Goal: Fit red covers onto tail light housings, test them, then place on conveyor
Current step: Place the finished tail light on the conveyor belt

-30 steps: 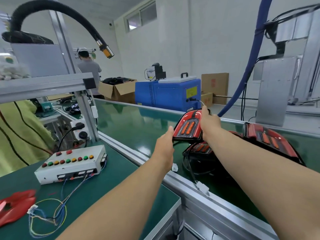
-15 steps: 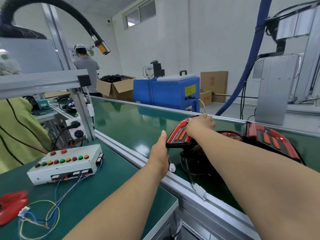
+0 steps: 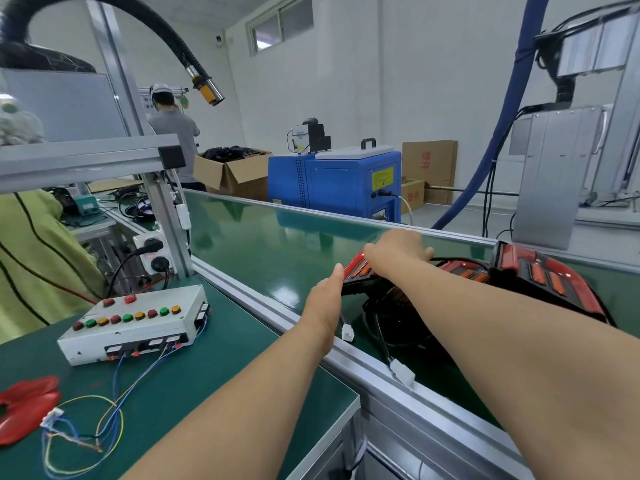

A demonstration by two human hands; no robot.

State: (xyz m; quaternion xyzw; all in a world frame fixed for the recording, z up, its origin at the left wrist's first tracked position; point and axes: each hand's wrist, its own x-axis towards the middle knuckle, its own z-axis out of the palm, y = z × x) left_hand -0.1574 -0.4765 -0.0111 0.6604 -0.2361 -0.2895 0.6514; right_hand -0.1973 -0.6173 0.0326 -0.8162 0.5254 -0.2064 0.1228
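Red tail light [image 3: 356, 270] lowered toward conveyor belt [image 3: 270, 251].

Left hand [image 3: 323, 303] and right hand [image 3: 394, 252] gripped tail light [image 3: 356, 274] over conveyor [image 3: 277, 251], 4 o'clock; button box [image 3: 135, 327], 8 o'clock.

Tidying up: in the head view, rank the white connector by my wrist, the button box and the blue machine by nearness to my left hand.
1. white connector, just right of left hand.
2. button box, left on the bench.
3. blue machine, beyond the conveyor.
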